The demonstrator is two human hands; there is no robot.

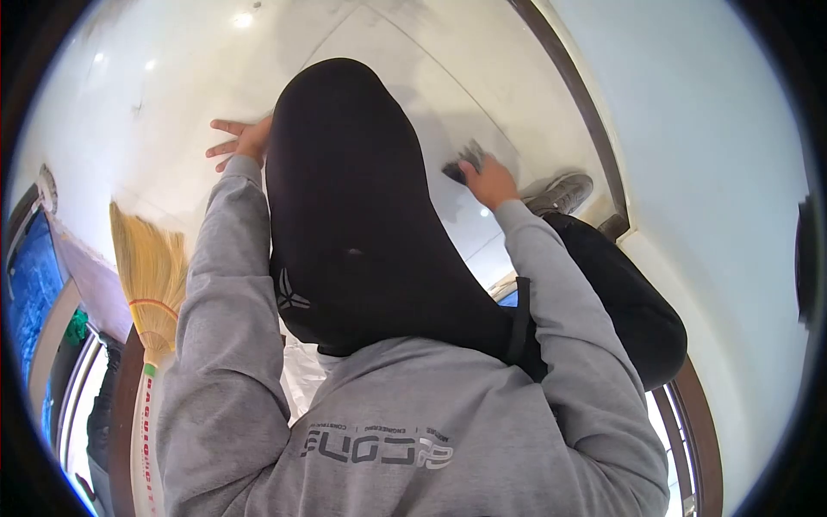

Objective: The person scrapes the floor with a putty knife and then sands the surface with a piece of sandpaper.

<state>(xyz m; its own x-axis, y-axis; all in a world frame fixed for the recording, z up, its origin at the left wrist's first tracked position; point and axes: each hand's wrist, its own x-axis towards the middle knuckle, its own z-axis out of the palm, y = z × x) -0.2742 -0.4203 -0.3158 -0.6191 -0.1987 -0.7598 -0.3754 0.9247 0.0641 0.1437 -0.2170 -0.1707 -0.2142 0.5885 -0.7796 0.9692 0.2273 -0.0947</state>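
Note:
My left hand (244,140) reaches past my bent knee, its fingers spread over the pale tiled floor (181,103) and nothing in them. The black trouser leg hides part of that palm. On the other side of the knee, my right hand (493,183) is closed round a dark grey rag (465,164). The rag lies low over the tiles, near a tile joint, and is blurred at its edges, so its exact make-up does not show.
A straw broom (148,267) with a white printed handle stands at the left beside my sleeve. My grey shoe (564,192) rests near the dark baseboard (586,95), below the white wall (689,129). Blue sheeting (36,280) shows at the far left.

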